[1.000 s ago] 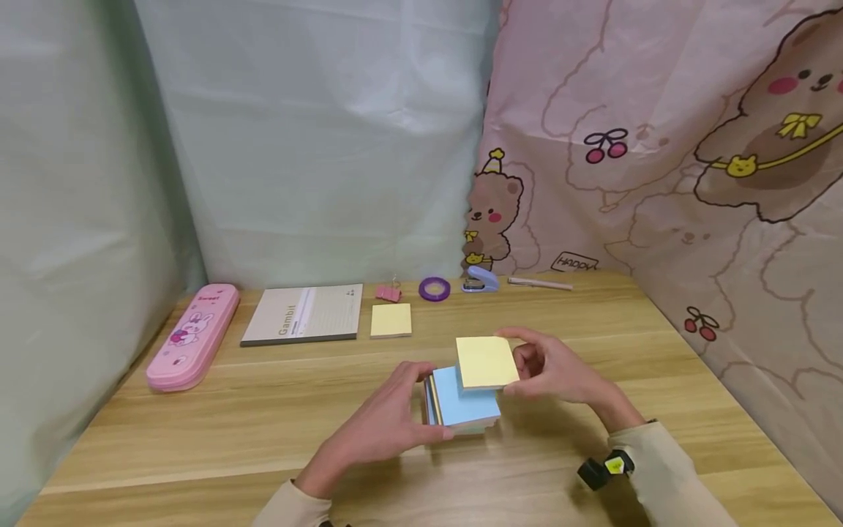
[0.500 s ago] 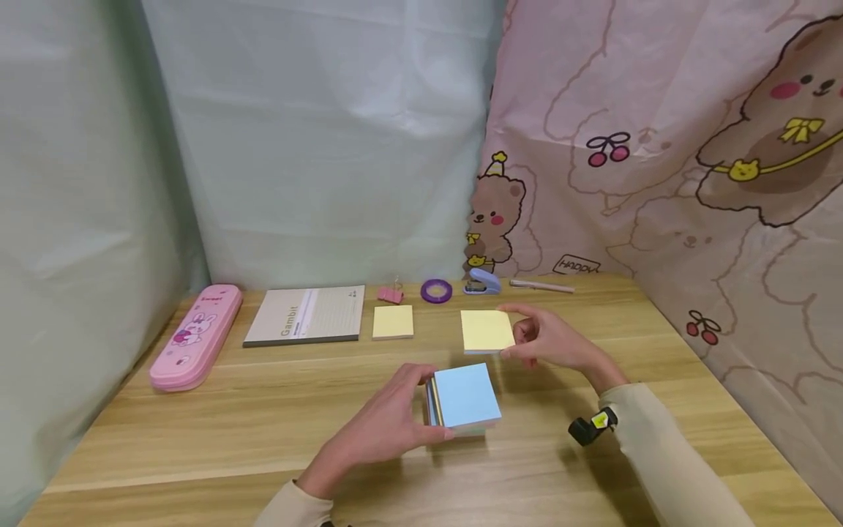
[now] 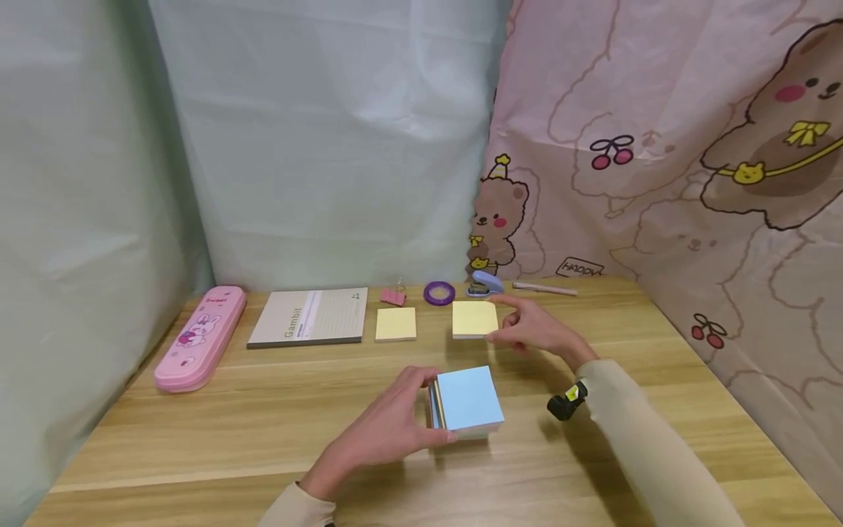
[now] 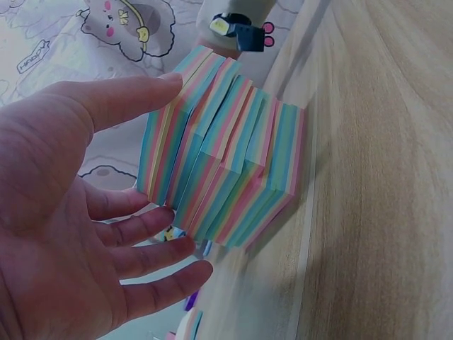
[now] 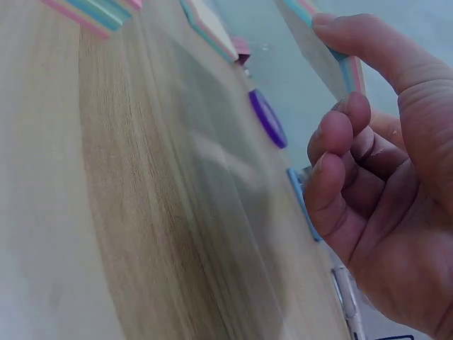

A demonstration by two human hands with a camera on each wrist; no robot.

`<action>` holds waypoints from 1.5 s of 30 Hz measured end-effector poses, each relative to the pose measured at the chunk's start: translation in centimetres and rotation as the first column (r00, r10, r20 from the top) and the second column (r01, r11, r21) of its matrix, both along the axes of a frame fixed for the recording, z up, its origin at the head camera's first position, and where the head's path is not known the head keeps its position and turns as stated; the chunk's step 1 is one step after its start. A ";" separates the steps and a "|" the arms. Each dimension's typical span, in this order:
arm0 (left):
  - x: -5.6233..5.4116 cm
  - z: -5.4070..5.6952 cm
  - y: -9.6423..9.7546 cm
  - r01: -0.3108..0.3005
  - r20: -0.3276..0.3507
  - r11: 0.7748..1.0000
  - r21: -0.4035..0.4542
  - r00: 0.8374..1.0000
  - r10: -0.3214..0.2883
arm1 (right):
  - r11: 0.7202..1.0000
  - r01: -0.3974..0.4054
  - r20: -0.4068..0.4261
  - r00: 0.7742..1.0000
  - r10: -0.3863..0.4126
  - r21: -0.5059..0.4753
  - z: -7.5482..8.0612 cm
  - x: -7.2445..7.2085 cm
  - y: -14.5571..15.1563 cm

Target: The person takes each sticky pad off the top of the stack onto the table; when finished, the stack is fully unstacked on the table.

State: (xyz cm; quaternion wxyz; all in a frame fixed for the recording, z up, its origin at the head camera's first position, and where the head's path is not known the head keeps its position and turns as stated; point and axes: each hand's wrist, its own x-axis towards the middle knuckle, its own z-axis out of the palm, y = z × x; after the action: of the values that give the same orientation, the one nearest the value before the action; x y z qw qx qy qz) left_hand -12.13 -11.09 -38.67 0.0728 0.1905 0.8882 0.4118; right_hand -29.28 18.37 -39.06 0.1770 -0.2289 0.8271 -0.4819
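My left hand (image 3: 388, 424) grips a stack of sticky note pads (image 3: 470, 399) from its left side, with a light blue sheet on top. In the left wrist view the stack (image 4: 226, 156) shows striped pastel edges, and its pads sit slightly askew. My right hand (image 3: 536, 328) pinches one sticky note pad (image 3: 474, 318) with a yellow top, held above the table beyond the stack. The right wrist view shows thumb and forefinger at the edges of this pad (image 5: 318, 53), the other fingers curled. Left of it, another yellow-topped pad (image 3: 396, 323) lies on the table.
Along the back lie a pink pencil case (image 3: 200, 338), a notebook (image 3: 309, 316), a pink binder clip (image 3: 394, 296), a purple tape roll (image 3: 429, 300), a blue stapler (image 3: 487, 281) and a pen (image 3: 545, 289). Curtains (image 3: 316, 146) hang behind the wooden table (image 3: 217, 446).
My right hand has lifted the yellow-topped pad off the stack and carried it away toward the back, slightly left. The left hand keeps its hold on the stack.
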 end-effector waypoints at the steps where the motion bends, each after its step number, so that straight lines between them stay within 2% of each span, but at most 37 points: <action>1: 0.0 0.0 0.0 0.001 0.000 1.000 0.001 1.000 -0.001 | 1.000 0.001 0.004 1.000 -0.001 0.009 -0.1 -0.2 -0.2; 9: 0.1 -0.1 0.0 0.014 0.003 1.000 -0.014 1.000 -0.014 | 0.998 -0.001 0.034 0.999 -0.002 0.066 -1.3 -1.8 -1.8; 18: 0.2 0.0 0.2 0.020 -0.004 1.000 -0.020 1.000 -0.020 | 0.989 -0.038 0.025 0.999 0.035 0.140 -2.4 -2.9 -3.0; 36: 0.2 0.2 0.0 0.009 -0.007 1.000 -0.028 1.000 -0.009 | 0.961 -0.044 0.064 0.998 0.028 0.273 -1.9 -4.4 -5.2; 45: 0.2 0.1 0.0 0.007 -0.017 1.000 -0.023 1.000 -0.007 | 0.947 -0.069 0.064 0.997 0.051 0.315 -1.6 -4.5 -5.7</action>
State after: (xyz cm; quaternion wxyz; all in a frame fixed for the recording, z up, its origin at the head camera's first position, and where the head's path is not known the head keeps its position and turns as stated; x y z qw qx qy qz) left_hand -11.92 -11.14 -38.61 0.0691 0.1963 0.8928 0.3996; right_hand -33.76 12.68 -40.67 0.2487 -0.2091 0.8812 -0.3433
